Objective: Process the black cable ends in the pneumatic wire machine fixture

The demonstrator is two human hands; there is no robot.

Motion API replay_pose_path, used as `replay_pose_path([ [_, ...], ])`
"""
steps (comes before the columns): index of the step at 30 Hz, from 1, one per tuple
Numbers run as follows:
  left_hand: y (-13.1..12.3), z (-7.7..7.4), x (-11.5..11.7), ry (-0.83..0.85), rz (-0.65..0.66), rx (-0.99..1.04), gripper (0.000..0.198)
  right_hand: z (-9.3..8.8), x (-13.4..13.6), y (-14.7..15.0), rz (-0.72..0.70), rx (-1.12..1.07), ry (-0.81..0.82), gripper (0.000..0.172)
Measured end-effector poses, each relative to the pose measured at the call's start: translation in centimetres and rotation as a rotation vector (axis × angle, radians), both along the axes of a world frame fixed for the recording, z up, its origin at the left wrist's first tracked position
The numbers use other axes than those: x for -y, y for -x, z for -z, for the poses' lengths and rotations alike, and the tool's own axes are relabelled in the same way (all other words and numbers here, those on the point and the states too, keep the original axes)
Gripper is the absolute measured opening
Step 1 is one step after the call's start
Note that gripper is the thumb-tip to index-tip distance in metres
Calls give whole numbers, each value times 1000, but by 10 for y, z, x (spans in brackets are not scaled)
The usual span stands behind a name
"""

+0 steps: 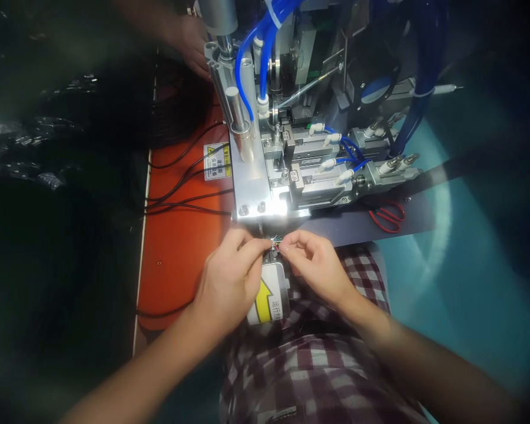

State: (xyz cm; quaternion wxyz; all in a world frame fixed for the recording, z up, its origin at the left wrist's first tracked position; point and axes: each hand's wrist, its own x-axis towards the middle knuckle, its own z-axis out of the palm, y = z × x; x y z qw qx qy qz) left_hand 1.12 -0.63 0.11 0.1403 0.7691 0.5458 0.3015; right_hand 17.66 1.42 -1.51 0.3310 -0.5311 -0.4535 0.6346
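Note:
My left hand [232, 277] and my right hand [315, 262] meet just below the front edge of a metal machine [265, 176]. Both pinch the thin coloured wires [276, 241] at the end of a cable, fingertips almost touching. The wire ends fan out between the two pinches. Under my hands sits a white cylinder with a yellow arrow label [269, 300]. My checked shirt [309, 365] fills the bottom of the view.
An orange bench top [176, 247] carries black cables [185, 200] and a warning sticker [217, 161]. Blue air hoses [251, 53] run over the machine. Red-handled scissors [388, 215] lie at the right. Another person's hand [192, 44] rests at the top left.

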Motion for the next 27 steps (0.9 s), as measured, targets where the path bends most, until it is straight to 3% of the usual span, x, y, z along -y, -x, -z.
replay_pose_path([
  [20,1,0,0,15,-1,-31,22,1,-2,4,3,76,-74,11],
  [27,1,1,0,24,-18,-30,22,4,-2,-1,-14,67,-71,15],
])
